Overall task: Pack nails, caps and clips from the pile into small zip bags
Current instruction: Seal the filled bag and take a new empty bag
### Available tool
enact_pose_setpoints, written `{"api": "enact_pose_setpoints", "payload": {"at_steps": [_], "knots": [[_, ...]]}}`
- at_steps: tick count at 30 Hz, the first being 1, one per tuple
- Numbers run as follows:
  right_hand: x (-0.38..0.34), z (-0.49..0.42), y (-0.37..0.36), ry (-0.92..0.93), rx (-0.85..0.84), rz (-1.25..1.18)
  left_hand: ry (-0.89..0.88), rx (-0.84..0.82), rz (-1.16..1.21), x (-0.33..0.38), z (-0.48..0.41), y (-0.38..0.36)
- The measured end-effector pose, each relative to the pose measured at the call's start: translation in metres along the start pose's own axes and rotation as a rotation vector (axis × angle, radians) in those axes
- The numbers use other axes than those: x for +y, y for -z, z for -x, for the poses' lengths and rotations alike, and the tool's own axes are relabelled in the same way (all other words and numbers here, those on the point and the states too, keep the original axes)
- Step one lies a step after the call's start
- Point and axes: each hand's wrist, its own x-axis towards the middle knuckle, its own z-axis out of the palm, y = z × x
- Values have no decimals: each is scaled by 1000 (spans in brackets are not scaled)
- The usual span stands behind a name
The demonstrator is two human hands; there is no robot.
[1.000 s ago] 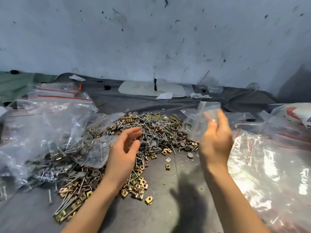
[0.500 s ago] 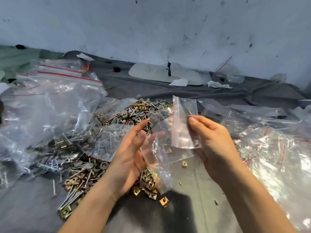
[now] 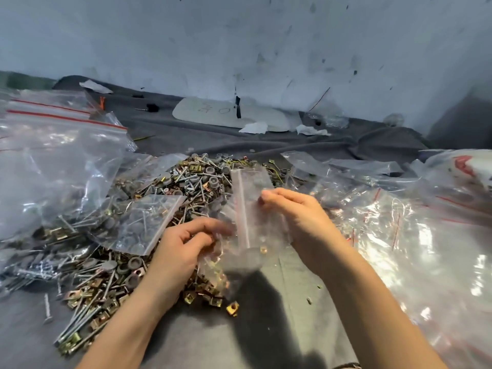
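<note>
A pile of nails, grey caps and brass clips (image 3: 183, 187) spreads over the grey cloth at centre and left. Above its near edge I hold a small clear zip bag (image 3: 247, 214) with a red-lined seal between both hands. My right hand (image 3: 298, 222) pinches the bag's upper right side. My left hand (image 3: 186, 243) has its fingers curled at the bag's left edge, which blurs over them. Several brass clips (image 3: 210, 288) lie under the bag. A filled small bag (image 3: 145, 225) of caps and nails rests on the pile to the left.
Large clear zip bags (image 3: 53, 161) heap up at the left, and more plastic bags (image 3: 415, 235) cover the right side. A white board (image 3: 229, 115) and paper scraps lie by the wall. Bare grey cloth (image 3: 266, 328) shows between my forearms.
My right hand brought the small bag down from the upper right to the centre. My left hand turned from palm-up and closed its fingers onto the bag's left edge.
</note>
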Motion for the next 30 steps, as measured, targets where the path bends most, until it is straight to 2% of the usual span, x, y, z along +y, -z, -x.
{"api": "enact_pose_setpoints", "payload": {"at_steps": [2,5,7,11,16,18,20,23,27,30], "knots": [[1,2,-5,-28,-81,118,14,-62,114,2,1,-4],[-1,2,-5,-34,-58,240,3,-86,302,1,6,-4],[-2,2,-3,-32,-64,238,32,-76,324,2,7,-2],[-1,4,-5,-69,-114,282,62,-173,261,3,6,-1],[0,6,-7,-81,-133,479,-56,-122,-39,4,5,-9],[1,7,-6,-79,-106,578,-43,-100,-73,2,6,-9],[3,5,-4,-72,-58,573,-12,-45,-59,3,5,-9],[3,-2,7,-36,185,550,35,38,-20,5,2,-7],[5,-9,56,-3,717,520,35,92,-3,7,4,-1],[14,-5,92,-117,1114,448,42,111,21,4,4,-2]]}}
